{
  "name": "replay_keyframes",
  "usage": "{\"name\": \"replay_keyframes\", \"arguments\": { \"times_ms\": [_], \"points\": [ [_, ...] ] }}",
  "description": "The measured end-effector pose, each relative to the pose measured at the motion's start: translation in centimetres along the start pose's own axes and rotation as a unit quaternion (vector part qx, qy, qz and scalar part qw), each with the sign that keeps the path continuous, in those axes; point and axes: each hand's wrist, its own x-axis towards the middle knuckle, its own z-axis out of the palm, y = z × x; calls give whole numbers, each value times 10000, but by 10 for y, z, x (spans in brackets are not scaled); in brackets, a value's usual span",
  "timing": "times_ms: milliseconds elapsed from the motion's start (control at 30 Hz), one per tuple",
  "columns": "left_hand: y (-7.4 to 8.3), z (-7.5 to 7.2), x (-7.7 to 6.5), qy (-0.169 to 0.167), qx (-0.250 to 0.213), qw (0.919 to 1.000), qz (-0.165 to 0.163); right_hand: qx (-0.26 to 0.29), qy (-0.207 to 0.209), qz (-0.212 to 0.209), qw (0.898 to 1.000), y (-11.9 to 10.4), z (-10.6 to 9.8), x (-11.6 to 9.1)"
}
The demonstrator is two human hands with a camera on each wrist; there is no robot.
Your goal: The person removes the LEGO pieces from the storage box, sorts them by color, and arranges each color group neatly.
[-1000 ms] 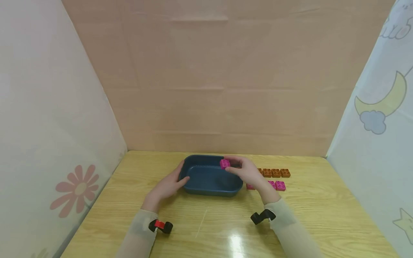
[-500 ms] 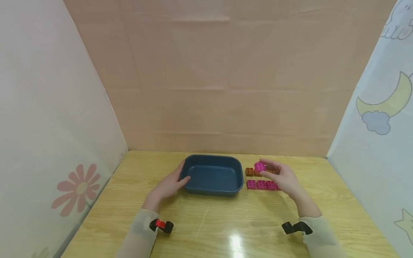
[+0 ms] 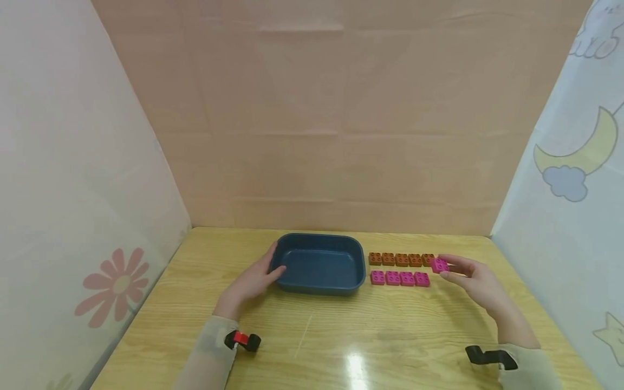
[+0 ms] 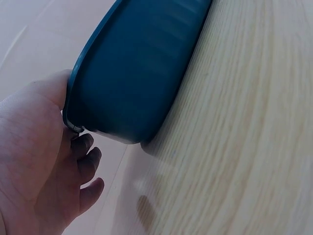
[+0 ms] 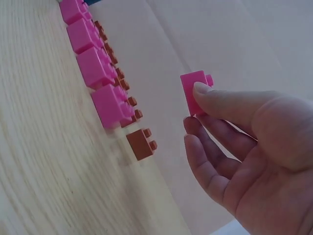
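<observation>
My right hand (image 3: 478, 281) pinches a pink toy building block (image 3: 440, 265) between thumb and fingers, raised above the table at the right end of two block rows. In the right wrist view the thumb lies across the side of that pink block (image 5: 193, 93). The front row is pink blocks (image 3: 400, 278); behind it runs a row of orange-brown blocks (image 3: 402, 260). My left hand (image 3: 251, 281) grips the left end of a dark blue tray (image 3: 319, 291), thumb over the rim. In the left wrist view its other fingers (image 4: 88, 164) curl outside the tray wall.
The wooden table (image 3: 312, 336) meets a tan cloth backdrop (image 3: 336, 135) at the back. Pale patterned cloths stand at the left (image 3: 97, 162) and right (image 3: 560, 244). Both block rows lie just right of the tray.
My right hand has moved from over the tray to the right, past both rows, with the pink block still pinched. The left hand and tray have stayed put.
</observation>
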Motion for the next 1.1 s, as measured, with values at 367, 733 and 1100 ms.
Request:
{"name": "replay_keyframes", "arguments": {
  "times_ms": [367,733,1100],
  "points": [
    [-1,1,0,-2,-6,10000,-49,-309,-285,42,9991,24,4,6],
    [-1,1,-1,26,0,10000,-96,-405,-231,180,9988,33,14,12],
    [-2,1,0,52,22,10000,-55,-440,-201,235,9986,39,18,14]
  ]
}}
